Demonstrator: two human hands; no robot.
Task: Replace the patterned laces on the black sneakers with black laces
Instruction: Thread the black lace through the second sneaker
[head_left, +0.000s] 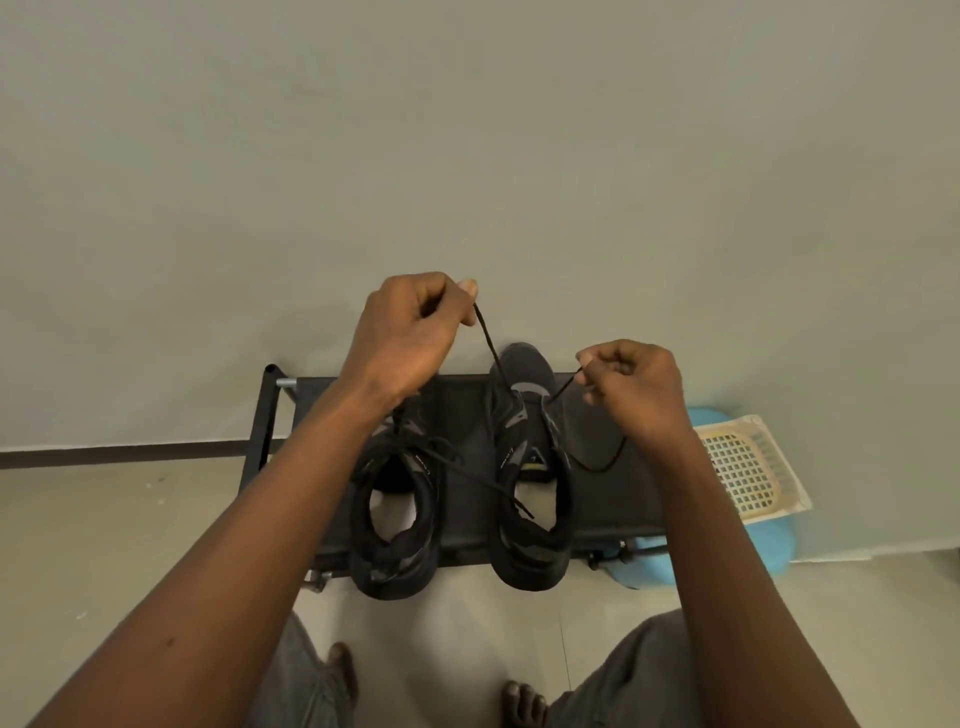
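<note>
Two black sneakers stand side by side on a low black rack (462, 410), toes toward the wall. The right sneaker (530, 467) has a black lace (491, 348) running out of its front eyelets. My left hand (410, 338) pinches one end of that lace, raised above the toe. My right hand (634, 395) pinches the other end at the shoe's right side, and slack lace loops on the rack below it. The left sneaker (395, 519) carries loose black lace, one strand trailing across to the right sneaker's opening. My left forearm covers the left sneaker's toe.
The rack stands against a pale wall on a light tiled floor. A cream plastic basket (748, 467) lies on a blue object (769, 545) to the rack's right. My bare feet (524, 701) and grey trouser legs are at the bottom of the view.
</note>
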